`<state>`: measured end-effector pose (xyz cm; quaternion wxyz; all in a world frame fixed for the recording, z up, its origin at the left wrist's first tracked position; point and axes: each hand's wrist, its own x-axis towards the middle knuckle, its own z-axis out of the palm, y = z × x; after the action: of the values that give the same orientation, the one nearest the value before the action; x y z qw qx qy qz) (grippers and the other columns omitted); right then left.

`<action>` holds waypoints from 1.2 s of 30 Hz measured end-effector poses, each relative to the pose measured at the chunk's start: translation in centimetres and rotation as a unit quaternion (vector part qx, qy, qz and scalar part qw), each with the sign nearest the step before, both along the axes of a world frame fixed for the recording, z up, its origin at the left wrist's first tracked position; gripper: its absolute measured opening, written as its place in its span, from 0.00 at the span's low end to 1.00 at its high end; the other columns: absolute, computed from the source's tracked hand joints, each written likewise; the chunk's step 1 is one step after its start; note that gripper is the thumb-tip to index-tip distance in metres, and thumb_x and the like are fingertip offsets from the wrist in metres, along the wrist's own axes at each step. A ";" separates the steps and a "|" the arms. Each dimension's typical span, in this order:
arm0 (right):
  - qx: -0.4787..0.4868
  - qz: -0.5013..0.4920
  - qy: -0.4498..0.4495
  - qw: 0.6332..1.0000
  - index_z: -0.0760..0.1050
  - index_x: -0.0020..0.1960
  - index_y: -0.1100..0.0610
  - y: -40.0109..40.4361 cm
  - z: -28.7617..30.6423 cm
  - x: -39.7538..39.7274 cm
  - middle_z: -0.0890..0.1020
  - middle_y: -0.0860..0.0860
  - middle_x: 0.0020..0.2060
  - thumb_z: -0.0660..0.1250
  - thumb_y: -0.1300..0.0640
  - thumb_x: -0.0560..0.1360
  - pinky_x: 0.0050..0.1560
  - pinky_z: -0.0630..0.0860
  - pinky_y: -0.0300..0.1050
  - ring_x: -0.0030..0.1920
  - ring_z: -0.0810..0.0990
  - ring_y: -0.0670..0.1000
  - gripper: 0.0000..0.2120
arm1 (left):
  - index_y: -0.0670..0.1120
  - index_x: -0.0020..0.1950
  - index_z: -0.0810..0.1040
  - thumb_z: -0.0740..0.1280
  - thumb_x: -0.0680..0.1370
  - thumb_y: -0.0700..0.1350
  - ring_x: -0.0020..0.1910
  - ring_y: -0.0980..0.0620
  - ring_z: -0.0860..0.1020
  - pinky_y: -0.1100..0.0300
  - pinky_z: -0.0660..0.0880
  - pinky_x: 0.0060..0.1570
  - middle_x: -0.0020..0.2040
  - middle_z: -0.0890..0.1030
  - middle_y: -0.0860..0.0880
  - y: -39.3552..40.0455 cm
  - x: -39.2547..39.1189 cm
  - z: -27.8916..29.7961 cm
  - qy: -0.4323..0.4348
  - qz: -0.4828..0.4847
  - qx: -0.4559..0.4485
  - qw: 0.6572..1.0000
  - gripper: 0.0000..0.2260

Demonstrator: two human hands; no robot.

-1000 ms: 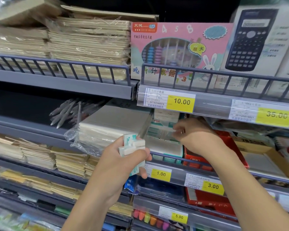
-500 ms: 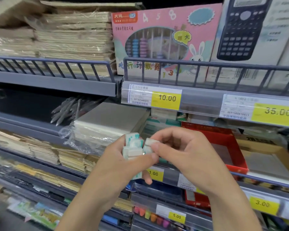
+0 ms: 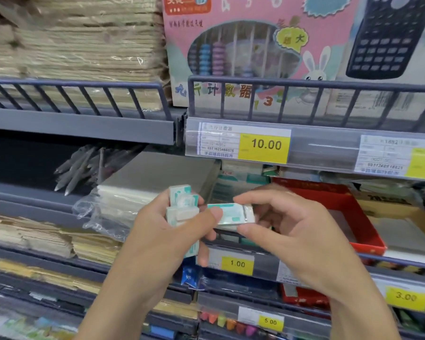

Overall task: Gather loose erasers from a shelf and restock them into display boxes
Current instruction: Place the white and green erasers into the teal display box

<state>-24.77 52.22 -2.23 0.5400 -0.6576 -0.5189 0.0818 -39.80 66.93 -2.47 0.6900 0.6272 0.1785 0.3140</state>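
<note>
On the far left, stacks of brown paper goods [image 3: 79, 45] fill the top shelf behind a grey wire rail [image 3: 74, 84], and below them a bundle of grey pens [image 3: 84, 165] lies beside a plastic-wrapped white block [image 3: 142, 192]. In front of that block the left hand [image 3: 162, 231] grips a small stack of white-and-teal erasers [image 3: 182, 204], fingers curled round them and thumb pressed over the front. Just right of the stack, a single eraser [image 3: 231, 213] lies sideways, its left end under the left thumb and its right end pinched by the right hand [image 3: 295, 231]. Behind the right hand sits a red display box [image 3: 334, 209], with a brown box [image 3: 402, 212] beside it. Yellow price tags [image 3: 264, 146] line the shelf edges.
</note>
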 end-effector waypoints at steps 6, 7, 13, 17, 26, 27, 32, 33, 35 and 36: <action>-0.063 -0.182 0.000 0.981 0.82 0.50 0.38 1.2 0.5 0.6 0.81 0.40 0.33 0.76 0.49 0.72 0.32 0.72 0.31 0.31 0.76 0.41 0.09 | 0.51 0.40 0.82 0.82 0.64 0.50 0.27 0.52 0.72 0.61 0.67 0.20 0.30 0.75 0.48 3.2 -0.5 0.3 -0.023 -0.028 -0.039 0.999 0.12; -0.083 -0.206 -0.010 0.975 0.82 0.48 0.39 1.6 0.6 0.6 0.81 0.38 0.32 0.76 0.50 0.73 0.31 0.71 0.30 0.30 0.76 0.40 0.07 | 0.52 0.40 0.81 0.82 0.63 0.52 0.27 0.53 0.72 0.62 0.66 0.20 0.30 0.75 0.48 3.7 -0.6 0.4 -0.020 -0.036 -0.041 0.998 0.12; -0.159 -0.252 -0.029 0.954 0.81 0.44 0.41 4.6 0.9 0.3 0.80 0.40 0.35 0.74 0.55 0.74 0.28 0.67 0.28 0.30 0.76 0.37 0.07 | 0.54 0.37 0.81 0.82 0.64 0.53 0.27 0.53 0.70 0.65 0.62 0.18 0.30 0.76 0.51 5.1 -0.3 1.0 -0.006 -0.023 -0.058 0.998 0.12; -0.235 -0.256 -0.047 0.936 0.80 0.46 0.42 6.5 1.0 0.4 0.80 0.36 0.37 0.73 0.54 0.74 0.32 0.70 0.28 0.39 0.80 0.41 0.07 | 0.49 0.43 0.78 0.77 0.71 0.46 0.22 0.55 0.66 0.67 0.58 0.17 0.30 0.75 0.48 5.8 0.3 0.9 0.002 -0.022 -0.084 0.996 0.08; -0.371 -0.224 -0.045 0.900 0.78 0.50 0.45 9.6 1.3 1.3 0.77 0.42 0.41 0.69 0.59 0.76 0.36 0.68 0.34 0.45 0.78 0.48 0.08 | 0.47 0.48 0.73 0.74 0.64 0.45 0.23 0.52 0.64 0.63 0.63 0.22 0.38 0.75 0.47 7.2 0.0 0.1 0.027 -0.066 -0.074 0.995 0.16; -0.383 -0.221 -0.046 0.896 0.79 0.52 0.46 9.8 1.4 1.4 0.78 0.44 0.45 0.69 0.60 0.76 0.40 0.69 0.34 0.47 0.79 0.49 0.09 | 0.48 0.46 0.74 0.74 0.62 0.46 0.25 0.52 0.65 0.63 0.64 0.23 0.39 0.75 0.47 7.3 -0.1 0.0 0.025 -0.073 -0.075 0.994 0.16; -0.418 -0.211 -0.065 0.881 0.82 0.56 0.50 10.2 1.7 1.4 0.80 0.51 0.61 0.69 0.60 0.76 0.56 0.74 0.37 0.59 0.80 0.53 0.11 | 0.54 0.39 0.79 0.75 0.62 0.45 0.29 0.52 0.68 0.62 0.67 0.23 0.43 0.75 0.47 7.3 -0.1 0.0 0.004 -0.095 -0.074 0.993 0.10; -0.421 -0.209 -0.066 0.880 0.82 0.55 0.49 10.2 1.7 1.4 0.80 0.51 0.61 0.69 0.60 0.76 0.59 0.76 0.39 0.59 0.81 0.54 0.10 | 0.54 0.39 0.79 0.75 0.62 0.45 0.28 0.52 0.68 0.63 0.67 0.23 0.42 0.75 0.47 7.2 -0.1 0.1 0.001 -0.095 -0.072 0.993 0.10; -0.426 -0.204 -0.067 0.879 0.82 0.54 0.48 10.3 1.6 1.4 0.81 0.50 0.60 0.69 0.61 0.76 0.61 0.77 0.42 0.58 0.81 0.53 0.11 | 0.54 0.40 0.79 0.75 0.66 0.43 0.27 0.51 0.68 0.64 0.67 0.23 0.40 0.77 0.47 7.0 0.0 0.2 -0.007 -0.094 -0.067 0.993 0.09; -0.428 -0.202 -0.071 0.878 0.82 0.54 0.48 10.4 1.6 1.5 0.81 0.49 0.60 0.69 0.61 0.76 0.61 0.77 0.43 0.58 0.81 0.53 0.12 | 0.53 0.40 0.79 0.74 0.67 0.42 0.27 0.51 0.68 0.64 0.67 0.23 0.39 0.77 0.47 6.9 0.0 0.3 -0.012 -0.091 -0.064 0.994 0.08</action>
<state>-23.32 62.60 -0.66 0.1722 -0.9192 -0.3259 0.1386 -39.79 73.79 -2.15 0.7567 0.5915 0.1324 0.2448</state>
